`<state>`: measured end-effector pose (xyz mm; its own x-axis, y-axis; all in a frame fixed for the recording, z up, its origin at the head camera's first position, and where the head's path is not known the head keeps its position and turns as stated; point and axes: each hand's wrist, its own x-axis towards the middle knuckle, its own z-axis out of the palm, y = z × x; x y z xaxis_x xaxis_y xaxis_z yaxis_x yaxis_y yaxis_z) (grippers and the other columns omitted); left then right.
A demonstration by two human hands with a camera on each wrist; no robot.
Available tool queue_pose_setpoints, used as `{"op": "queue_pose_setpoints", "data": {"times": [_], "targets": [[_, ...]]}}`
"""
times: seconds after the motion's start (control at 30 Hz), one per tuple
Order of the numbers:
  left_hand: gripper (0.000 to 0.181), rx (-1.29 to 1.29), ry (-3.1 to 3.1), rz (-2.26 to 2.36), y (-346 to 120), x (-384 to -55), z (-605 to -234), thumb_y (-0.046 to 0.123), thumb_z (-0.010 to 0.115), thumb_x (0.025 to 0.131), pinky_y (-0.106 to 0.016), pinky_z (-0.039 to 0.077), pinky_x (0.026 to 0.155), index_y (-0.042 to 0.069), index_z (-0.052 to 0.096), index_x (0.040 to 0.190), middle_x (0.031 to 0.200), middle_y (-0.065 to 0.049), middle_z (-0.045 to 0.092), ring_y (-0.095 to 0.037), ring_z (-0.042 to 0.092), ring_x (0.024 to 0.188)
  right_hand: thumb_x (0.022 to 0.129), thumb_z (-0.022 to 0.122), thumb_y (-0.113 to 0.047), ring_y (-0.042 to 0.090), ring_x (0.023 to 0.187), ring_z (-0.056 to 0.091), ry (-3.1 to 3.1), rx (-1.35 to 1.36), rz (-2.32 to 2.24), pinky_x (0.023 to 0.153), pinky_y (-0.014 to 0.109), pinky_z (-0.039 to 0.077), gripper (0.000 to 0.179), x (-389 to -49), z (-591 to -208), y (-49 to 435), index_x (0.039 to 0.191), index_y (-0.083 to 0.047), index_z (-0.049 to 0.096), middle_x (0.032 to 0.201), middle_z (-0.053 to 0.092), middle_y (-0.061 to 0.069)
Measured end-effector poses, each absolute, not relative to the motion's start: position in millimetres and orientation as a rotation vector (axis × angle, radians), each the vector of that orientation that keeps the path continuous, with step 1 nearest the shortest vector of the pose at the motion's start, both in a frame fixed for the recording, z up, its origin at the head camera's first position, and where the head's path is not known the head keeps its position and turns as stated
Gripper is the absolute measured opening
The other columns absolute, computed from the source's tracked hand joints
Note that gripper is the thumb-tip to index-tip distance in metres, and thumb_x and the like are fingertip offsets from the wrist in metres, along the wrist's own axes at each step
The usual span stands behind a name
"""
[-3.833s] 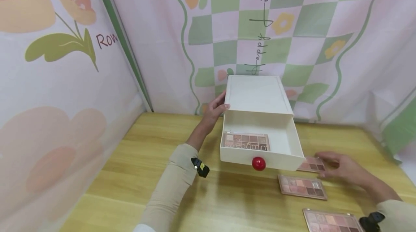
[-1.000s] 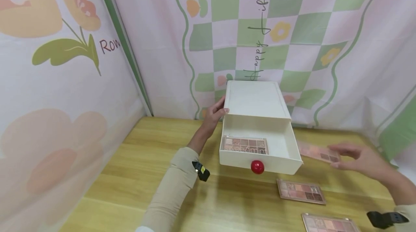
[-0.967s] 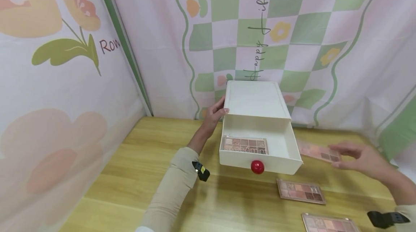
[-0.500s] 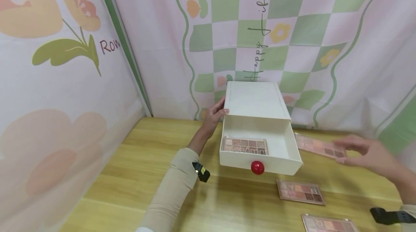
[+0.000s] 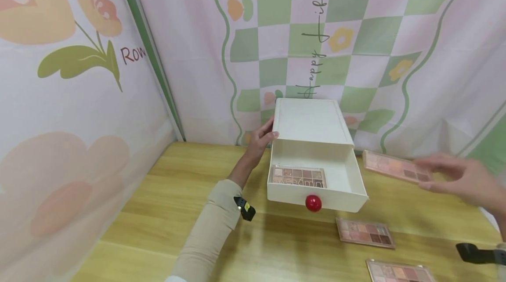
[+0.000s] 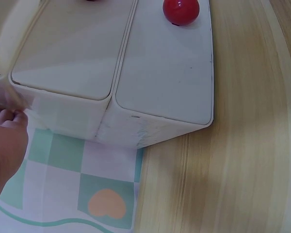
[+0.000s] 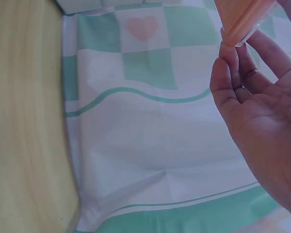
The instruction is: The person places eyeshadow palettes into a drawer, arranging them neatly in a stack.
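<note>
A white drawer cabinet with its top drawer pulled out stands in the middle of the head view. Inside that drawer, at the left, lies an eyeshadow palette. My left hand grips the cabinet's left side, thumb at the front edge; the left wrist view shows its curled fingers against the wall. To the right of the drawer, my right hand pinches another eyeshadow palette by its right end, held up and slightly tilted. The right wrist view shows only a corner of this held palette.
Two more palettes lie on the wooden table: one palette right of the drawer front, another palette cut off by the bottom edge. Lower shut drawers sit beneath the open one. A patterned curtain hangs behind.
My right hand has taken the palette from beside the drawer and lifted it up and to the right. The left hand stays on the cabinet.
</note>
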<state>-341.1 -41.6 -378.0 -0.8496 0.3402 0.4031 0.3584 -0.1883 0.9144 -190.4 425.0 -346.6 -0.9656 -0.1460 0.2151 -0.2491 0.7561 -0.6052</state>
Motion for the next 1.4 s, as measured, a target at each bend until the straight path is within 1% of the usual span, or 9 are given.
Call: {"op": "queue_pose_setpoints", "data": {"times": [0.07, 0.13, 0.23, 0.47, 0.67, 0.77, 0.83, 0.9, 1.4], "targets": [[0.077, -0.859, -1.991, -2.255, -42, -342, -378, 0.025, 0.053, 0.090, -0.040, 0.028, 0.129, 0.001, 0.027, 0.158, 0.167, -0.016, 0.028, -0.032, 0.031, 0.156, 0.085, 0.078, -0.006, -0.031, 0.104, 0.042, -2.791, 0.300, 1.044, 0.115, 0.011, 0.035, 0.057, -189, -344, 423, 0.139, -0.016, 0.061, 0.114, 0.052, -0.045], [0.077, -0.860, -1.992, -2.254, -42, -342, -379, 0.026, 0.052, 0.090, -0.040, 0.028, 0.130, 0.001, 0.027, 0.158, 0.168, -0.016, 0.028, -0.032, 0.031, 0.156, 0.087, 0.076, -0.005, -0.031, 0.111, 0.040, -2.778, 0.299, 1.104, 0.133, 0.045, 0.012, 0.059, -188, -342, 422, 0.142, -0.017, 0.059, 0.116, 0.050, -0.047], [0.078, -0.857, -1.995, -2.253, -42, -342, -379, 0.027, 0.052, 0.090, -0.040, 0.028, 0.130, 0.000, 0.027, 0.158, 0.168, -0.016, 0.028, -0.032, 0.031, 0.156, 0.087, 0.074, -0.001, -0.031, 0.123, 0.032, -2.738, 0.335, 1.197, 0.107, 0.082, -0.015, 0.062, -187, -338, 419, 0.145, -0.016, 0.055, 0.119, 0.048, -0.049], [0.079, -0.864, -1.992, -2.258, -42, -342, -378, 0.028, 0.052, 0.089, -0.040, 0.027, 0.130, 0.000, 0.026, 0.159, 0.168, -0.016, 0.028, -0.032, 0.030, 0.156, 0.088, 0.073, -0.003, -0.031, 0.124, 0.018, -2.741, 0.329, 1.188, 0.102, 0.082, -0.024, 0.064, -185, -326, 409, 0.147, -0.021, 0.053, 0.126, 0.042, -0.051], [0.078, -0.860, -1.991, -2.246, -43, -342, -376, 0.026, 0.052, 0.090, -0.040, 0.028, 0.130, 0.001, 0.026, 0.159, 0.168, -0.016, 0.028, -0.032, 0.030, 0.156, 0.086, 0.077, -0.005, -0.032, 0.116, 0.035, -2.752, 0.339, 1.111, 0.109, 0.087, -0.002, 0.062, -185, -313, 397, 0.143, -0.017, 0.057, 0.122, 0.045, -0.046], [0.077, -0.859, -1.986, -2.249, -43, -341, -376, 0.025, 0.052, 0.090, -0.040, 0.028, 0.130, 0.001, 0.027, 0.159, 0.168, -0.015, 0.028, -0.032, 0.030, 0.156, 0.082, 0.081, -0.006, -0.030, 0.108, 0.041, -2.745, 0.340, 1.032, 0.125, 0.054, 0.034, 0.059, -186, -309, 390, 0.138, -0.014, 0.062, 0.119, 0.051, -0.043], [0.078, -0.859, -1.987, -2.253, -42, -341, -376, 0.025, 0.053, 0.090, -0.039, 0.027, 0.130, 0.000, 0.026, 0.158, 0.168, -0.016, 0.027, -0.032, 0.030, 0.156, 0.079, 0.082, -0.002, -0.026, 0.106, 0.047, -2.713, 0.367, 1.014, 0.108, 0.017, 0.047, 0.058, -187, -308, 383, 0.134, -0.010, 0.064, 0.117, 0.056, -0.038], [0.079, -0.859, -1.986, -2.264, -42, -342, -377, 0.026, 0.053, 0.089, -0.039, 0.027, 0.130, 0.000, 0.026, 0.158, 0.168, -0.016, 0.027, -0.032, 0.030, 0.156, 0.077, 0.083, 0.001, -0.020, 0.105, 0.052, -2.680, 0.404, 1.027, 0.082, -0.004, 0.039, 0.058, -187, -307, 376, 0.132, -0.008, 0.066, 0.115, 0.061, -0.033], [0.077, -0.840, -1.999, -2.255, -41, -341, -377, 0.026, 0.052, 0.089, -0.040, 0.027, 0.130, 0.000, 0.028, 0.158, 0.168, -0.016, 0.028, -0.032, 0.031, 0.156, 0.064, 0.085, 0.008, -0.005, 0.099, 0.060, -2.513, 0.746, 1.006, 0.083, 0.002, 0.046, 0.058, -192, -299, 323, 0.120, -0.002, 0.073, 0.107, 0.070, -0.015]]}}
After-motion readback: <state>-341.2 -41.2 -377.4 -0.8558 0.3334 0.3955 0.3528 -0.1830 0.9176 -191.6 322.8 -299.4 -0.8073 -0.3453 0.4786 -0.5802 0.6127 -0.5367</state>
